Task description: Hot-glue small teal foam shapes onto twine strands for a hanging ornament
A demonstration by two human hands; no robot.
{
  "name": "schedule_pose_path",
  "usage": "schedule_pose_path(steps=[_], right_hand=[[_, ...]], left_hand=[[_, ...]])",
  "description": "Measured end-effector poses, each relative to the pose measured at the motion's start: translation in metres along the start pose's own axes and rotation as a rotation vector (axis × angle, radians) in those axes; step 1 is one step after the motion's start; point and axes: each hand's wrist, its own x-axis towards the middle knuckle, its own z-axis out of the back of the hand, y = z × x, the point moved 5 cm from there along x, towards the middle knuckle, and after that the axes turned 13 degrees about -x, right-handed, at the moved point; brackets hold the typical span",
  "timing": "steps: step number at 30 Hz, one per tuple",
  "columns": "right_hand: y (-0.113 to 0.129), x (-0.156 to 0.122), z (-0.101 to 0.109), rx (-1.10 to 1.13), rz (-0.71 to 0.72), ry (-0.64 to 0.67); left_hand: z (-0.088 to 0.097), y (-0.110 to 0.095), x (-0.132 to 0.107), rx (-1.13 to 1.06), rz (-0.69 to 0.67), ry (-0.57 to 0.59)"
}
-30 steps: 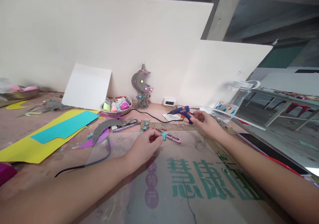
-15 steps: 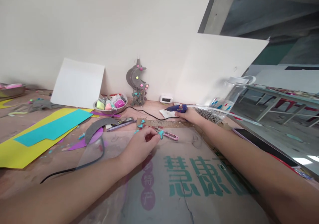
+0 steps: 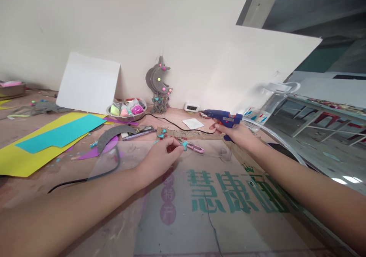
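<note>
My right hand [image 3: 236, 132] is closed around the handle of a blue hot glue gun [image 3: 223, 117], lifted over the back of the table with its nozzle pointing left. A small turquoise heart-like piece [image 3: 185, 146] is pinched between the thumb and finger of my left hand [image 3: 164, 154], above a clear plastic sheet. Just beyond that hand lie pink-handled scissors [image 3: 197, 148], their blades partly hidden. More small turquoise pieces [image 3: 161, 133] rest on a strip of cardboard behind the left hand. A white paper square [image 3: 193, 123] lies left of the glue gun.
A grey moon ornament [image 3: 160, 82] leans against the white wall. Beside it are a bowl of coloured clay packs [image 3: 127, 111] and a small digital clock [image 3: 191, 107]. Yellow and turquoise sheets [image 3: 61, 133] lie left. A black cord [image 3: 177, 124] crosses the back; a clear pitcher [image 3: 276, 97] stands right.
My right hand has raised the glue gun off the white paper and drawn it to the right. The left hand keeps its pinch on the turquoise piece. The view has shifted slightly.
</note>
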Motion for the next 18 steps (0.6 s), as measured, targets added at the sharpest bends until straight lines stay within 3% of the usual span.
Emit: schedule_pose_path(steps=[3,6,11,16,18], right_hand=[[0.017,-0.039,-0.001,0.006,0.054,0.005],[0.02,-0.062,-0.008,-0.042,0.059,0.023],[0.025,-0.073,-0.018,-0.015,0.048,0.012],[0.04,-0.075,-0.043,0.308,-0.004,0.26],[0.044,-0.075,-0.051,0.422,0.011,0.287]], left_hand=[[0.002,0.002,0.0,-0.014,0.007,-0.008],[0.003,0.002,0.0,-0.013,0.003,-0.014],[-0.001,-0.006,-0.004,0.076,-0.04,0.021],[-0.006,-0.015,-0.008,0.152,-0.108,0.082],[-0.006,-0.014,-0.008,0.155,-0.11,0.085]])
